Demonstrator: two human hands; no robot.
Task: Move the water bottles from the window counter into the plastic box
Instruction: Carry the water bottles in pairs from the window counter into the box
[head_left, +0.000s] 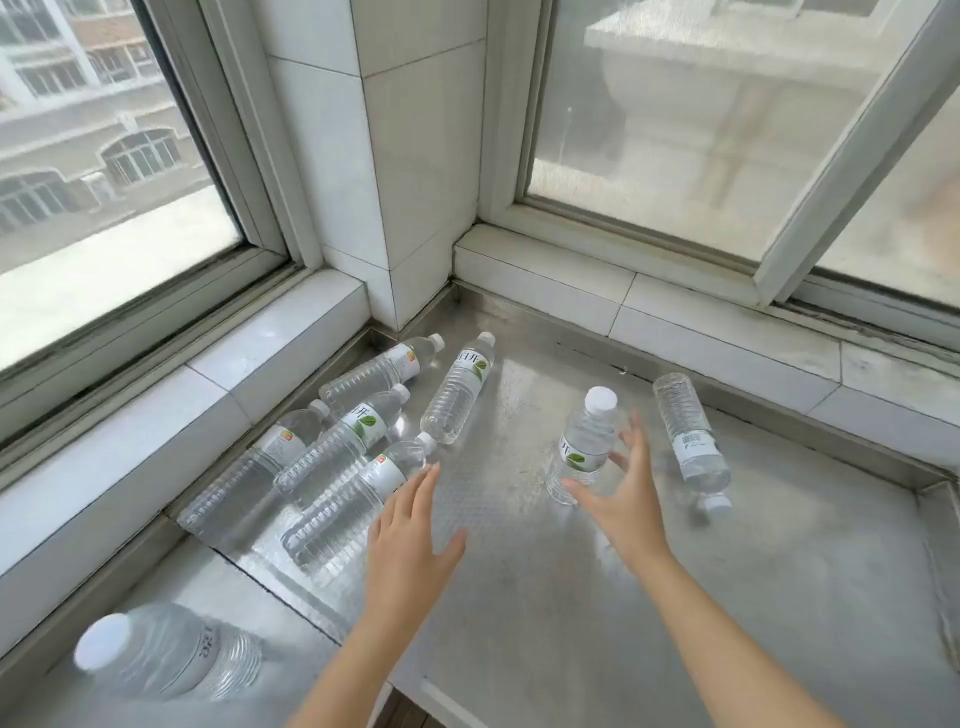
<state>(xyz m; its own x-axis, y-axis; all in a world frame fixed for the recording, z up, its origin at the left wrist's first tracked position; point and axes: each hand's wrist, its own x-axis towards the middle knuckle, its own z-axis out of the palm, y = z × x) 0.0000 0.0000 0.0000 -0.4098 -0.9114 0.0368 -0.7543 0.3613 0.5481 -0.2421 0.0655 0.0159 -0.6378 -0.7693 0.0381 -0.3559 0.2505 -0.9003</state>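
Note:
Several clear water bottles lie on the steel window counter (519, 597). One upright bottle (584, 447) with a white cap stands at centre right. My right hand (623, 499) is spread open right beside it, fingers on both sides, not gripping. Another bottle (691, 441) lies on its side to the right of that hand. My left hand (410, 545) is open with straight fingers, its tips next to a lying bottle (348, 509) in the left cluster. The plastic box is not in view.
More lying bottles (457, 395) crowd the corner by the tiled pillar (395, 182). A larger bottle (166, 654) stands at the bottom left. Window sills (701, 322) and panes border the counter at back and left. A raised rim (935, 519) runs along the right.

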